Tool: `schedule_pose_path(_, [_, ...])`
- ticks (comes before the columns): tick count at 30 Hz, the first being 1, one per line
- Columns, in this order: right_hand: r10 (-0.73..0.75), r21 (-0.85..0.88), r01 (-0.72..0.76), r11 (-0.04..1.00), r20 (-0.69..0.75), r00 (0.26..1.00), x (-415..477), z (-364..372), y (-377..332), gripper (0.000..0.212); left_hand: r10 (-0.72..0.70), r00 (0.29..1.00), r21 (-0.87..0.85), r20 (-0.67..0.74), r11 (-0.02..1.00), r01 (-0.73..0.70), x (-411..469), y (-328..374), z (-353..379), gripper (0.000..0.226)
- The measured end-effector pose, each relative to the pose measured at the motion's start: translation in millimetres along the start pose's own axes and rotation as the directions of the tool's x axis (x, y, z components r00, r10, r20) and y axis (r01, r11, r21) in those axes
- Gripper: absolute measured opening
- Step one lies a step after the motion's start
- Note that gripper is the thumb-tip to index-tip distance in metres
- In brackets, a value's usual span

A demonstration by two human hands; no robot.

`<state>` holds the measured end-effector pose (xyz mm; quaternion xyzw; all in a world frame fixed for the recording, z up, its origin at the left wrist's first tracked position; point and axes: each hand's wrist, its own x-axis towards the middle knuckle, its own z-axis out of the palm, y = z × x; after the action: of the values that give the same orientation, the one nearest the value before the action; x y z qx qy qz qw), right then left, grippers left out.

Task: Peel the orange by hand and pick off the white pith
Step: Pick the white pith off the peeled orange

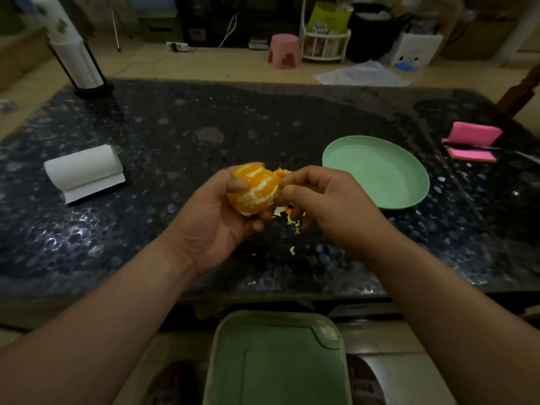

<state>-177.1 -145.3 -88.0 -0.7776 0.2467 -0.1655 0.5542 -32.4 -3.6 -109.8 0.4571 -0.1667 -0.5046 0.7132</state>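
My left hand (222, 217) grips a mostly peeled orange (255, 190) above the dark speckled table (175, 147); white pith streaks its segments. My right hand (324, 200) pinches a strip of peel (283, 172) at the orange's right side, thumb and fingers curled on it. Small peel scraps (292, 219) lie on the table just under my right hand, and one more bit (292, 250) sits nearer to me.
A green plate (377, 171) sits right of my hands. A paper towel roll (84, 171) lies at the left, a cup stack (79, 62) at the far left corner, pink sponges (473, 141) and a knife at the right. A green bin lid (277, 361) is below the table's edge.
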Motion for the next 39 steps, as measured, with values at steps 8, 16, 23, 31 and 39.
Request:
schedule_pose_path(8, [-0.099,-0.172,0.082,0.982,-0.093,0.991,-4.9,9.8,-5.9,0.008,0.034,0.998,0.091,-0.056,0.995,-0.029,0.0,-7.1,2.9,0.041])
schedule_pose_path(16, [0.033,-0.171,-0.054,0.984,-0.122,0.992,-5.6,11.0,-7.2,0.013,0.154,0.986,0.276,-0.060,0.952,-0.132,0.6,-10.6,6.3,0.059])
schedule_pose_path(23, [0.192,0.010,-0.192,0.981,-0.081,0.978,-6.4,13.5,-9.4,0.014,0.234,0.972,0.439,-0.022,0.876,-0.201,0.8,-14.3,4.3,0.057])
schedule_pose_path(31, [0.208,0.112,-0.197,0.974,-0.094,0.974,-4.8,14.2,-4.1,0.012,0.220,0.975,0.361,-0.031,0.912,-0.194,2.2,-16.1,7.4,0.057])
schedule_pose_path(39, [-0.021,-0.149,-0.009,0.989,-0.196,0.980,-4.1,9.0,0.3,0.012,0.069,0.990,-0.053,-0.122,0.996,-0.076,1.7,-9.4,9.4,0.055])
